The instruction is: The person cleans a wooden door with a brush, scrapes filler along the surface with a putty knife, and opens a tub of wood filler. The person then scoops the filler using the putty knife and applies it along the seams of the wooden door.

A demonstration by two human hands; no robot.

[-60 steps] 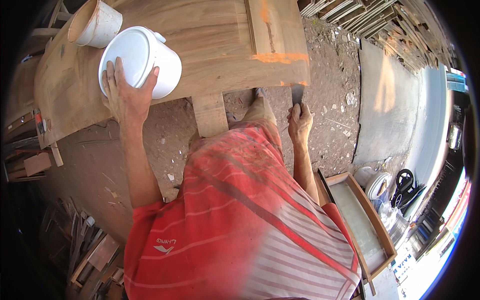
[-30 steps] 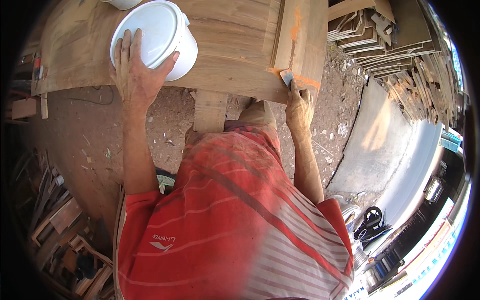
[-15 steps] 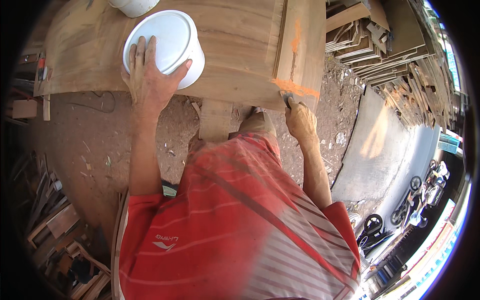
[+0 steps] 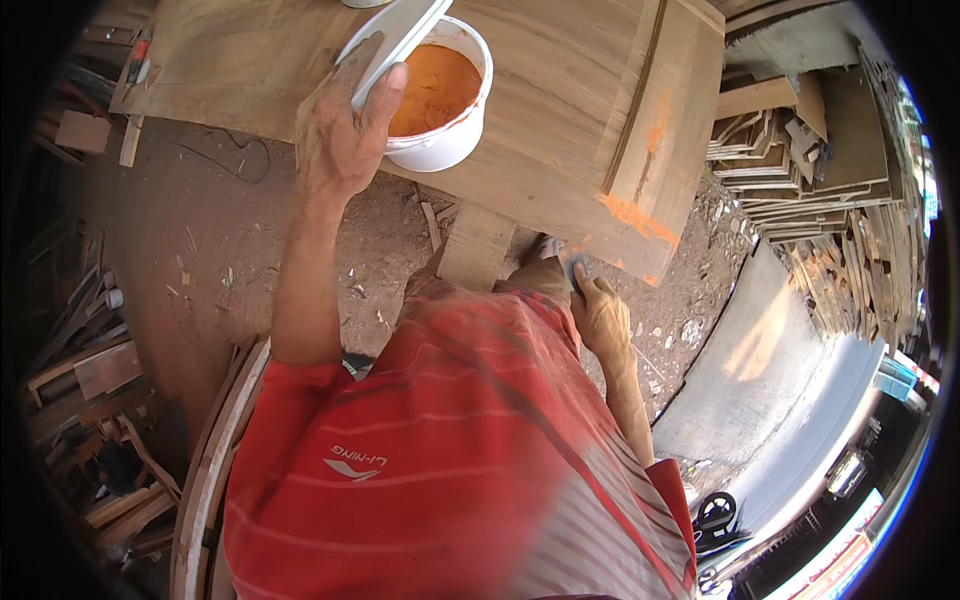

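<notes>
My left hand (image 4: 345, 130) grips a white round lid (image 4: 408, 30), lifted and tilted up over the left side of a white plastic bucket (image 4: 448, 152). Inside the bucket lies thick orange paste (image 4: 436, 92). The bucket stands on a large brown wooden panel (image 4: 560, 120), near its front edge. In my right hand (image 4: 603, 318), fingers closed, is a putty knife (image 4: 573, 266) with a dark blade, held just off the panel's near edge. Orange smears (image 4: 640, 220) mark the panel's right end. The knife's handle is mostly hidden by the fingers.
Part of another white container (image 4: 365, 3) shows at the top edge. Stacked boards (image 4: 765, 165) stand at the right beside a concrete slab (image 4: 745, 350). Wood scraps (image 4: 105, 370) pile up at the left. A narrow plank (image 4: 475, 245) juts from the panel toward me.
The lid has come off the bucket with my left hand, uncovering the orange paste. My right hand has drawn the putty knife back from the orange smear. The view has shifted.
</notes>
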